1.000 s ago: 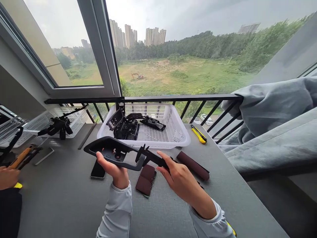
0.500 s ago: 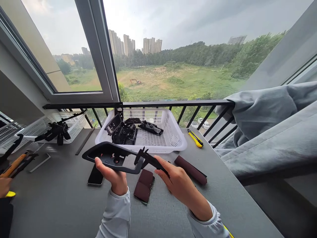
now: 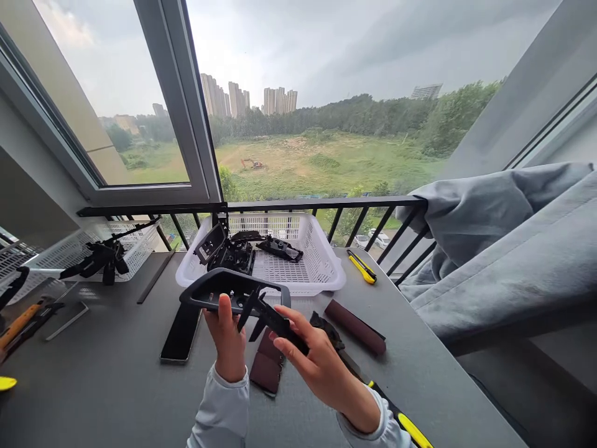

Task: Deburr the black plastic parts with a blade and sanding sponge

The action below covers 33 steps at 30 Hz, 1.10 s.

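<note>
My left hand (image 3: 227, 341) is closed around a black plastic frame part (image 3: 220, 288) and holds it up above the dark table (image 3: 107, 379). My right hand (image 3: 311, 362) grips a black caliper (image 3: 267, 317), and the caliper's jaws sit across the frame's near edge. Folded dark red sandpaper pieces (image 3: 267, 366) lie on the table just below both hands. A white plastic basket (image 3: 317, 264) with several black plastic parts (image 3: 233, 249) stands behind the frame.
A roll of dark red sandpaper (image 3: 355, 326) lies right of my hands, a yellow utility knife (image 3: 361, 267) beyond it. A phone (image 3: 180, 333) lies left of centre. A second white basket (image 3: 74, 249) and orange-handled tools (image 3: 21, 322) are at far left. A grey cloth (image 3: 504, 249) drapes over the railing (image 3: 326, 204).
The frame part has turned and swung right, closer to the middle. My right hand has drawn nearer with the caliper. The view tilted up; the other person's hand at left is gone from view.
</note>
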Each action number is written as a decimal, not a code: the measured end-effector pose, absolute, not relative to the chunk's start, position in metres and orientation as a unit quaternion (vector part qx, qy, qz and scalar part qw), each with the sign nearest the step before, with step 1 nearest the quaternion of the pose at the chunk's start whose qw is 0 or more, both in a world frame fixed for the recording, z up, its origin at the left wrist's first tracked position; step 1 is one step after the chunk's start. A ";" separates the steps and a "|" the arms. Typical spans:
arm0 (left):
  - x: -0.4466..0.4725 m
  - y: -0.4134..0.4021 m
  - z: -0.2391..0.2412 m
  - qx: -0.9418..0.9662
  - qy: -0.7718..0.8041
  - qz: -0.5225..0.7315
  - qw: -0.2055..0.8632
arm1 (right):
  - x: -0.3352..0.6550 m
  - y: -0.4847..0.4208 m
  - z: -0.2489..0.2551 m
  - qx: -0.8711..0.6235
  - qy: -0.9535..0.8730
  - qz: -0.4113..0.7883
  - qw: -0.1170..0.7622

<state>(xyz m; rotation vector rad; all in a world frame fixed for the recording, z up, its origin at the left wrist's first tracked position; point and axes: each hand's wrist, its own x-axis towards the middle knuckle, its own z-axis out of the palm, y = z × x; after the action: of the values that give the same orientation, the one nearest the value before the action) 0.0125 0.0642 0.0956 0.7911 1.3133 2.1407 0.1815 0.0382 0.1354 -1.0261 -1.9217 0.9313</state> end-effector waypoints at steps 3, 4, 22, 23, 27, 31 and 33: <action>0.022 0.063 0.099 0.215 0.422 0.806 0.356 | 0.179 0.042 0.131 -0.407 -0.728 0.367 0.413; 0.023 0.062 0.100 0.206 0.400 0.806 0.386 | 0.180 0.044 0.130 -0.411 -0.720 0.359 0.429; 0.011 0.050 0.138 0.238 0.198 0.575 0.758 | 0.216 0.060 0.141 -0.385 -0.741 0.283 0.471; 0.010 0.051 0.139 0.234 0.200 0.561 0.768 | 0.216 0.060 0.141 -0.380 -0.745 0.284 0.469; 0.012 0.053 0.140 0.238 0.195 0.507 0.805 | 0.219 0.060 0.140 -0.368 -0.755 0.292 0.457; 0.018 0.052 0.131 0.213 0.201 0.448 0.844 | 0.220 0.063 0.138 -0.346 -0.755 0.346 0.437; 0.022 0.052 0.127 0.190 0.215 0.456 0.842 | 0.220 0.066 0.137 -0.354 -0.753 0.339 0.438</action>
<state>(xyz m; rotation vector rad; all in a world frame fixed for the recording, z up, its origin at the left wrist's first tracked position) 0.0216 0.0524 0.1267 0.4013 0.4551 0.9626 0.2203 0.0655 0.1371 -0.8798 -1.8728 0.8435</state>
